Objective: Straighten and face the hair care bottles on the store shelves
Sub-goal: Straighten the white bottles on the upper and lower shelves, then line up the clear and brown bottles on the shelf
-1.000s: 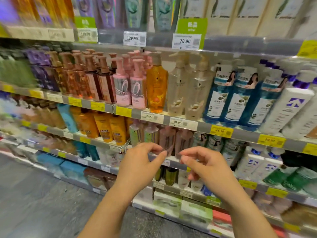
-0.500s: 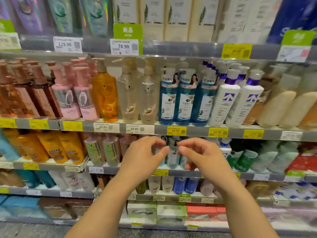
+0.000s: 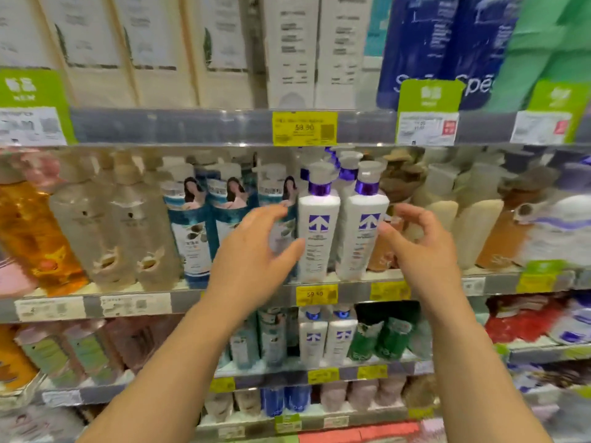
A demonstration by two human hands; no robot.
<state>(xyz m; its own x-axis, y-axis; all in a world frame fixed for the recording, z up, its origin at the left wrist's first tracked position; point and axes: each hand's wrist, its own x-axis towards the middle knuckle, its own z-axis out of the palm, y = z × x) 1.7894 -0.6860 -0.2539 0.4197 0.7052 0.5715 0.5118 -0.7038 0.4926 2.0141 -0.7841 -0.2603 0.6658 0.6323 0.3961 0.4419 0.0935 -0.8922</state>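
Flanking two white bottles (image 3: 342,231), L hand (image 3: 256,254) & R hand (image 3: 419,251) both loose-fingered, gripping nothing; labels blurred.

Two white bottles (image 3: 342,231) with purple collars stand upright side by side on the shelf (image 3: 224,298). The left hand (image 3: 252,251) is open, its fingertips just left of them. The right hand (image 3: 419,247), fingers loosely curled, is just right of them.
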